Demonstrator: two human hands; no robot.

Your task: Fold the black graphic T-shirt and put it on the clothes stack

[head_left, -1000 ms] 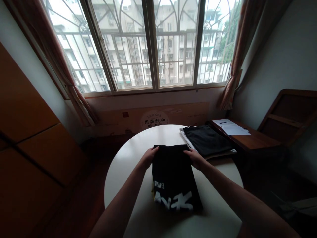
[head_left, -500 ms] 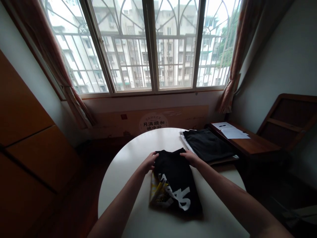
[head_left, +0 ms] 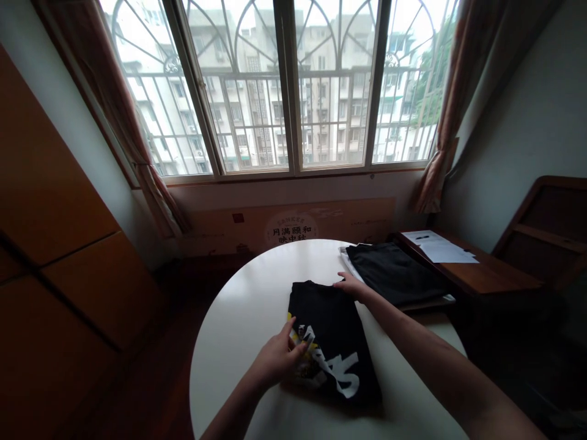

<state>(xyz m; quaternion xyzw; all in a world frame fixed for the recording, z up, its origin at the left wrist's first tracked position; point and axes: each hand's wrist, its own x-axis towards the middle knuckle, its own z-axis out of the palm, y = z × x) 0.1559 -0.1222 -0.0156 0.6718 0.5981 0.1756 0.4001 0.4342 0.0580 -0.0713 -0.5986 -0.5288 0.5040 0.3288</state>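
Note:
A folded black T-shirt [head_left: 328, 311] with a white and yellow print lies on the round white table [head_left: 238, 318]. My left hand [head_left: 277, 359] is at the shirt's left edge, over the printed part, thumb and forefinger spread apart; its other fingers are partly hidden. At the far right corner of the shirt, my right hand [head_left: 352, 287] touches the cloth with its fingers stretched out and the forefinger raised. Behind that hand is a stack of folded dark cloth [head_left: 397, 272] with white cloth showing beneath.
A wooden side table [head_left: 499, 272] with white papers [head_left: 443, 249] and a pen stands to the right, beside a wooden chair back [head_left: 545, 226]. Brown cabinets [head_left: 77, 256] are on the left. A barred window [head_left: 330, 98] and curtains are ahead.
My left hand has left the shirt's far left corner and moved nearer, down its left edge. The far edge lies straighter. My right hand stays at the far right corner.

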